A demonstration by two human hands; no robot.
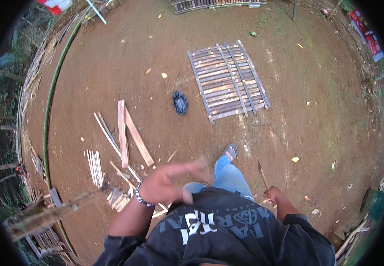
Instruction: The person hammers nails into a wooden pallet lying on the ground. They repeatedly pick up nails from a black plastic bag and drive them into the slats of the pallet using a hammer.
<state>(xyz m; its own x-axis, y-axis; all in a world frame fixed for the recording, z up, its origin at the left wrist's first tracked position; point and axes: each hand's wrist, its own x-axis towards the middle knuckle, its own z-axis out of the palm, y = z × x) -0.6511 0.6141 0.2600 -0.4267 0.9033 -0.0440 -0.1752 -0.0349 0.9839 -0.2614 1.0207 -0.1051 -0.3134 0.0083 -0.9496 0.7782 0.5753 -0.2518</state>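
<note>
My left hand (170, 179) is raised in front of my body, a patterned bracelet (142, 195) around its wrist. Its fingers are stretched out and slightly blurred, with the thumb apart, and nothing is in them. Low at my right side, my right hand (272, 195) is closed round the light wooden handle of a tool (263, 175). The tool's dark, pointed head is directed away from me; its exact kind is unclear. On the ground ahead lies a slatted wooden panel (227, 82), made of several crosspieces under long rails. Two planks (122, 133) rest to the left.
Thin wooden sticks (94, 168) and short offcuts (117, 199) lie on the dirt at left. A dark plastic bag (180, 103) sits left of the panel. A long green pole (50, 111) runs along the left edge. Another slatted panel (214, 4) stands far ahead.
</note>
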